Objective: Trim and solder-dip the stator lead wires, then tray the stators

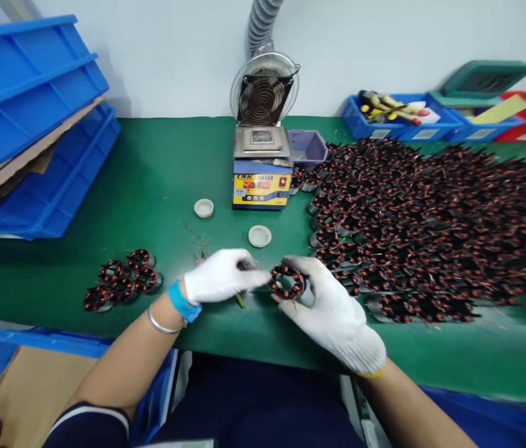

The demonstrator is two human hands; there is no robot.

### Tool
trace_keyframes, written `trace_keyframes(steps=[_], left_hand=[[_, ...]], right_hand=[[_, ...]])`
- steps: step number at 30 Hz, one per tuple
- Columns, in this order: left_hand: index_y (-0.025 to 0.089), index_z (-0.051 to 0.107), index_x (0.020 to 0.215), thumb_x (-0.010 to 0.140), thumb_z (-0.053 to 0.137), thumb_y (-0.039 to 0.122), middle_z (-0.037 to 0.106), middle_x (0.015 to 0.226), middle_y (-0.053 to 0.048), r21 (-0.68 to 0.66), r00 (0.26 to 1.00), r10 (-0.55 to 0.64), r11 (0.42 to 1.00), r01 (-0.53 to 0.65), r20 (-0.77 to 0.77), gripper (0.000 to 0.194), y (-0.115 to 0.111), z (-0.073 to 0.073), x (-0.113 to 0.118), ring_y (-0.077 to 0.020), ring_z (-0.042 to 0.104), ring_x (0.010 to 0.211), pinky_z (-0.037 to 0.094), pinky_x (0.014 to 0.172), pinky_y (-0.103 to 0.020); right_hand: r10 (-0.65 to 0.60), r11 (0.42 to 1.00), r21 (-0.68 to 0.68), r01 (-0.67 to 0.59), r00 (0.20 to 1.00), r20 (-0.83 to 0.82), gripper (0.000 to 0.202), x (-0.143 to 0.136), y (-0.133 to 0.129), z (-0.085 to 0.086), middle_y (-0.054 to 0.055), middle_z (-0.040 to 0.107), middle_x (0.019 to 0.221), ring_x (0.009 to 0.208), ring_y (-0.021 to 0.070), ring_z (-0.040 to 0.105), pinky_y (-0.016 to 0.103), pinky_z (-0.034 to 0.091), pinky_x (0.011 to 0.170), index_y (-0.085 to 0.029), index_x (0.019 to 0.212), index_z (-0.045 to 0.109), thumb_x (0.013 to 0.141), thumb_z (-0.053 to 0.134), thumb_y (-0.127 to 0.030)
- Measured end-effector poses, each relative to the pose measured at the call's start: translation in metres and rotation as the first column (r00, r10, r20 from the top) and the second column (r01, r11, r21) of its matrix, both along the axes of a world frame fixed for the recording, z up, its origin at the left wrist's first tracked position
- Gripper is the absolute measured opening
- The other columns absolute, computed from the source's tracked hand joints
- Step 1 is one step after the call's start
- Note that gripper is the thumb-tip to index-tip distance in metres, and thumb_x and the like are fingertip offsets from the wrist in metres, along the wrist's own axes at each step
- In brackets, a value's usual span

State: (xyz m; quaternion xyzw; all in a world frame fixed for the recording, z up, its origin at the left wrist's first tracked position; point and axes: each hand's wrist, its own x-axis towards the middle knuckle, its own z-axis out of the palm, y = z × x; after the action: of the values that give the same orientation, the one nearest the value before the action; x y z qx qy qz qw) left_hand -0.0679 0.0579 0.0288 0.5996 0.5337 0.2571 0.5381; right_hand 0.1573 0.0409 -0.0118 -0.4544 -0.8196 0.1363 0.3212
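Note:
My right hand [326,305], in a white glove with darkened fingertips, grips a ring-shaped motor stator [287,282] with copper windings, thumb below and fingers above. Its round opening faces up toward me. My left hand [226,274], gloved in white, is at the stator's left edge with its fingers pressed together. Whatever lies between those fingertips is too blurred to make out. Below the left hand a short green handle [240,300] shows on the green table [174,155]. A small group of stators [123,290] stands to the left.
Many stators [412,224] cover the right side. A solder pot [262,183] with a lit display stands at the back, a fan [263,99] behind it. Two small white dishes [260,236] sit before it. Blue crates [25,81] are stacked at left; tool bins [377,127] line the back right.

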Motion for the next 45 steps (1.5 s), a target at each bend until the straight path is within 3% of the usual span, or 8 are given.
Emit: trace_keyframes(steps=[3, 9, 15, 24, 30, 34, 39, 45], left_hand=[[0.018, 0.059, 0.061, 0.081, 0.062, 0.038, 0.061, 0.057, -0.001, -0.053, 0.996, -0.016, 0.998, 0.021, 0.083, 0.029, -0.001, -0.004, 0.001, -0.014, 0.053, 0.049, 0.04, 0.051, -0.026], [0.019, 0.051, 0.066, 0.087, 0.05, 0.041, 0.059, 0.059, 0.0, 0.024, 0.945, 0.325, 0.946, -0.325, -0.038, 0.031, 0.017, -0.001, -0.025, -0.0128, 0.052, 0.045, 0.042, 0.048, -0.025], [0.018, 0.066, 0.086, 0.092, 0.054, 0.046, 0.072, 0.09, -0.009, 0.138, 0.706, -0.046, 0.97, 0.202, -0.707, 0.031, 0.008, -0.018, -0.006, -0.0287, 0.07, 0.087, 0.054, 0.074, -0.036], [0.016, 0.071, 0.101, 0.094, 0.055, 0.046, 0.072, 0.101, -0.014, 0.108, 0.593, -0.133, 0.929, 0.354, -0.794, 0.035, -0.003, -0.017, 0.007, -0.0344, 0.071, 0.099, 0.055, 0.083, -0.042], [0.015, 0.072, 0.101, 0.095, 0.055, 0.048, 0.073, 0.098, -0.014, 0.127, 0.575, -0.126, 0.916, 0.38, -0.809, 0.037, -0.005, -0.017, 0.007, -0.0336, 0.072, 0.098, 0.055, 0.082, -0.042], [0.015, 0.072, 0.099, 0.095, 0.055, 0.047, 0.073, 0.096, -0.014, 0.135, 0.563, -0.115, 0.914, 0.383, -0.818, 0.036, -0.006, -0.018, 0.008, -0.0339, 0.072, 0.096, 0.055, 0.08, -0.041], [0.015, 0.072, 0.099, 0.095, 0.056, 0.046, 0.073, 0.096, -0.014, 0.14, 0.545, -0.111, 0.907, 0.398, -0.831, 0.035, -0.006, -0.018, 0.008, -0.0329, 0.072, 0.095, 0.055, 0.079, -0.041], [0.015, 0.07, 0.099, 0.096, 0.053, 0.049, 0.071, 0.094, -0.012, 0.166, 0.549, -0.074, 0.912, 0.375, -0.833, 0.038, -0.009, -0.015, 0.011, -0.0325, 0.071, 0.09, 0.054, 0.076, -0.042]], right_hand=[[-0.042, 0.999, -0.005, 0.043, 0.998, 0.038, 0.049, -0.001, 0.005, 0.002, 0.009, 0.073, 0.106, 0.088, 0.0274, 0.074, 0.032, 0.061, 0.071, -0.023, 0.123, 0.058, 0.077, 0.072, -0.029], [-0.214, 0.925, -0.268, 0.271, 0.951, 0.221, 0.052, -0.009, 0.036, 0.018, 0.011, 0.07, 0.117, 0.1, 0.0308, 0.071, 0.04, 0.058, 0.081, -0.021, 0.123, 0.062, 0.073, 0.072, -0.034], [-0.077, 0.897, -0.366, 0.246, 0.905, 0.419, 0.06, -0.026, 0.086, 0.028, 0.009, 0.065, 0.13, 0.115, 0.0317, 0.065, 0.044, 0.052, 0.097, -0.022, 0.131, 0.061, 0.073, 0.07, -0.03], [0.043, 0.869, -0.457, 0.191, 0.891, 0.453, 0.058, -0.031, 0.104, 0.024, 0.009, 0.071, 0.118, 0.103, 0.0259, 0.069, 0.034, 0.054, 0.091, -0.018, 0.131, 0.064, 0.075, 0.07, -0.034], [-0.133, 0.961, -0.171, 0.218, 0.904, 0.406, 0.062, -0.022, 0.096, 0.02, 0.012, 0.066, 0.128, 0.106, 0.0289, 0.066, 0.037, 0.052, 0.087, -0.019, 0.136, 0.059, 0.08, 0.068, -0.044], [-0.064, 0.994, 0.112, -0.01, 0.764, 0.642, 0.045, -0.024, 0.098, 0.022, 0.016, 0.065, 0.121, 0.099, 0.029, 0.061, 0.036, 0.044, 0.076, -0.016, 0.131, 0.06, 0.09, 0.058, -0.035], [-0.008, 0.98, 0.116, -0.16, 0.554, 0.832, 0.04, -0.039, 0.105, 0.023, 0.014, 0.065, 0.118, 0.09, 0.0241, 0.056, 0.033, 0.03, 0.066, -0.022, 0.129, 0.061, 0.104, 0.031, -0.023], [0.008, 0.978, 0.101, -0.183, 0.513, 0.858, 0.04, -0.042, 0.102, 0.02, 0.013, 0.064, 0.123, 0.091, 0.0231, 0.054, 0.034, 0.024, 0.066, -0.023, 0.129, 0.061, 0.105, 0.03, -0.022]])
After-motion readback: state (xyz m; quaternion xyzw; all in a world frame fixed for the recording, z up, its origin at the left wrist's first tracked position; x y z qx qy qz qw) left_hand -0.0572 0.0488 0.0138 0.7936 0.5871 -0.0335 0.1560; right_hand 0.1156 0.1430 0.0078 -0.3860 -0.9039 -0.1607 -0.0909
